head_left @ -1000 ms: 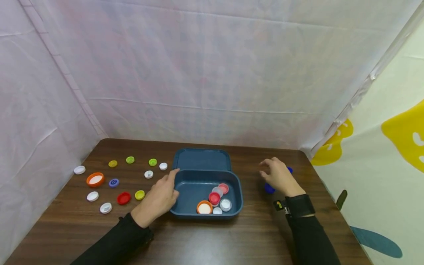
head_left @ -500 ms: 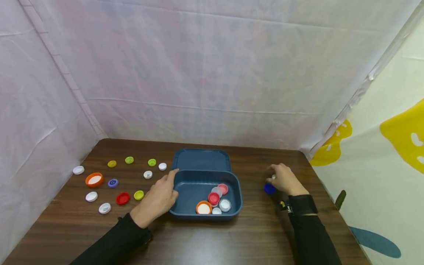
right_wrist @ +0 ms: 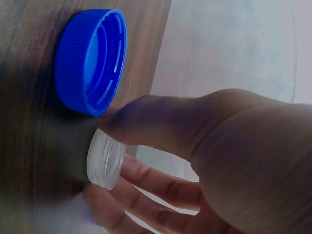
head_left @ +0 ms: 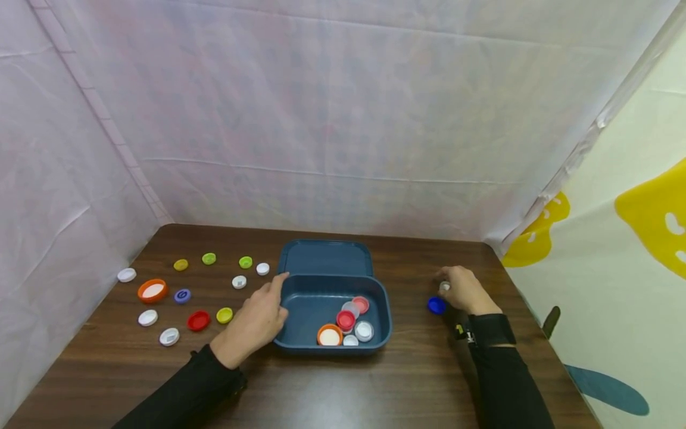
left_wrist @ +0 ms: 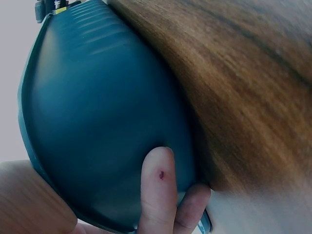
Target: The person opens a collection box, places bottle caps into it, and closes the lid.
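Note:
My left hand (head_left: 254,322) holds the left wall of a blue-grey plastic box (head_left: 300,347). In the left wrist view, fingers (left_wrist: 158,187) press the outside of that wall. Inside the box lie several caps, among them an orange-rimmed cap (head_left: 330,335), a red cap (head_left: 345,320) and a white cap (head_left: 364,331). On the right side of the table, my right hand (head_left: 467,292) pinches a small clear bottle cap (right_wrist: 106,160) between thumb and fingers, low over the tabletop. Close by lies a blue bottle cap (right_wrist: 90,61), its hollow side showing.
Left of the box, several loose caps are spread on the brown table (head_left: 332,393), including a red one (head_left: 199,320), an orange one (head_left: 152,290) and a yellow one (head_left: 224,315). Behind the box lies a flat blue-grey lid (head_left: 326,257). A white curtain (head_left: 332,119) hangs behind the table.
My right hand has moved slightly right and toward me, closing thumb and fingers on the clear cap. The blue cap now shows fully beside it. My left hand stays at the box.

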